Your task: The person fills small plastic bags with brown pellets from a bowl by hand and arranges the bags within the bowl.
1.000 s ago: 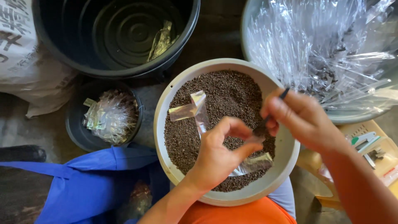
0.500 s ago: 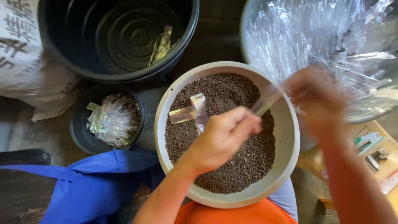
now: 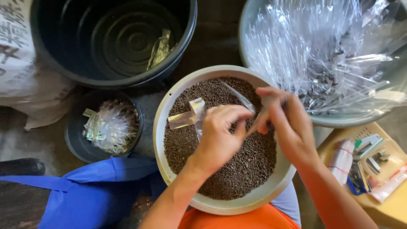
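A pale round bowl (image 3: 163,123) full of small dark brown granules (image 3: 237,169) sits in front of me. Over its middle, my left hand (image 3: 220,135) and my right hand (image 3: 284,123) meet, both pinching a narrow clear plastic sleeve (image 3: 239,96) that slants up to the left above the granules. Two more small clear sleeves (image 3: 186,115) lie on the granules just left of my left hand.
A large dark tub (image 3: 114,42) at the top left holds one clear packet (image 3: 160,47). A small dark pot (image 3: 104,127) holds filled sleeves. A grey basin (image 3: 248,25) at the top right is heaped with clear sleeves. A yellow tray (image 3: 373,165) with staplers is at right; blue cloth (image 3: 93,191) lies at lower left.
My right hand swung out to the right toward the basin and came back with a clear sleeve. My left hand lifted from the bowl's lower right to its middle to meet it.
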